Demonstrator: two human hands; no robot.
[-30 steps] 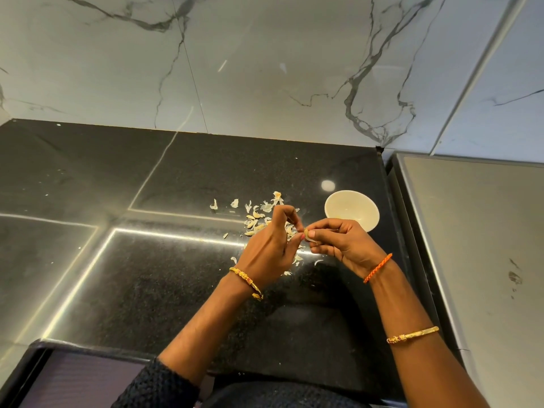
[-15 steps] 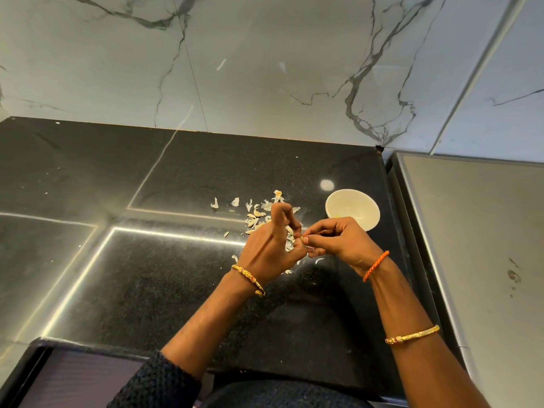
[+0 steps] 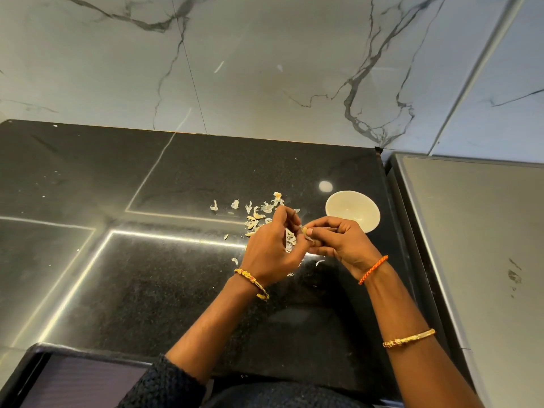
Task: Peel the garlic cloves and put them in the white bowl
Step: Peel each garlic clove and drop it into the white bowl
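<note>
Above the black counter my right hand (image 3: 341,241) pinches a small garlic clove (image 3: 304,231) between thumb and fingers. My left hand (image 3: 272,248) meets it from the left with its fingers curled at the clove's skin. A thin strip of skin hangs below the clove. The white bowl (image 3: 357,212) stands just behind my right hand, and the part of its inside that I see holds nothing. Pale garlic cloves and skins (image 3: 256,217) lie scattered behind my left hand.
The black stone counter (image 3: 132,275) ends at a marble wall (image 3: 265,69) behind. A grey metal surface (image 3: 477,245) runs along the right, close to the bowl. More peel flakes (image 3: 234,260) lie beside my left wrist.
Both hands have stayed together over the same spot. My left fingers have shifted on the clove, and a strip of skin now hangs loose below it.
</note>
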